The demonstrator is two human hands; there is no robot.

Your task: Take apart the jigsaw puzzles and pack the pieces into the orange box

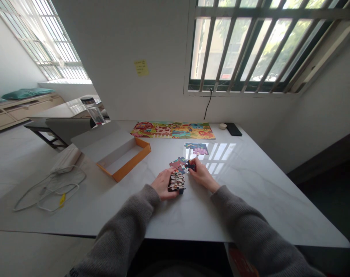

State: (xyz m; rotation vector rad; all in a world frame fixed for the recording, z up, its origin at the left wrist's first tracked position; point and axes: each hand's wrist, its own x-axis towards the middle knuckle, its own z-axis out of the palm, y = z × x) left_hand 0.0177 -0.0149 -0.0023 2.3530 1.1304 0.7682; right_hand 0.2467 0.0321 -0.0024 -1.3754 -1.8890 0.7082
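1. The left hand [162, 184] grips a thick stack of puzzle pieces [177, 181], edges facing up, low over the surface [249, 207].
2. The right hand [201, 173] pinches a dark piece [190, 166] in its fingertips, just beyond and to the right of the stack.
3. A few colourful loose pieces [178, 163] lie just beyond the left hand, near the right fingertips (whether any of them interlock, I cannot tell).
4. Farther out, ahead of the right hand, sits a pink-and-blue cluster [198, 148], apparently joined.
5. Well to the left of the left hand stands an open orange box [134, 164]; beyond both hands, by the wall, lies a bright illustrated strip [173, 130].
6. The step in hand seems to be taking single pieces from the stack and sorting or placing them.
7. The next move would call for a steady left grip, so the stack does not spill, and a right hand that turns the dark piece to check its picture and tabs before releasing it.
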